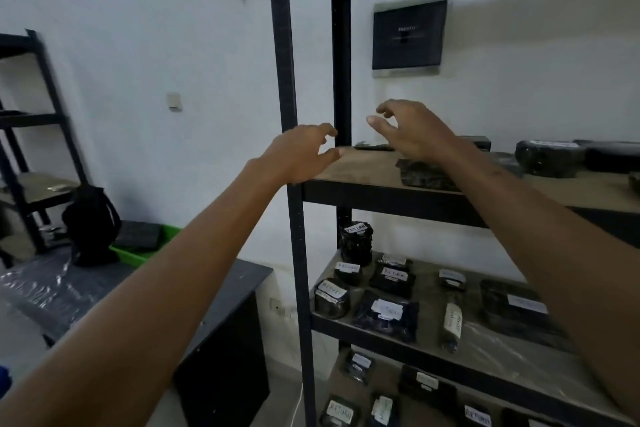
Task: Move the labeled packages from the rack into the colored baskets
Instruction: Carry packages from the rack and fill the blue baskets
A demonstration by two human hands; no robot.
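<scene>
Dark packages lay across the rack's (290, 80) middle shelf (431, 305), well apart from the green basket (147, 251), which sat on a grey table (221, 288) to the left. On the upper shelf (363, 165) a dark wrapped package (426, 175) lay near the front edge, with bare board between it and the left corner post. More bagged packages (547, 158) sat farther right on that shelf.

White labels reading "RETURN" showed on an upright package (356, 243), a flat package (393, 279) and a round package (330, 300). The other labels were too blurred to read, as was the writing on a dark wall panel (408, 35).

The left hand (304, 152) was at the shelf's front-left corner beside the post, fingers loosely spread and holding nothing. Whether it touched the board could not be told. The right hand (412, 135) hovered over the upper shelf, above the wrapped package, fingers loosely curled and empty. A black bag (91, 222) stood just beside the basket.
</scene>
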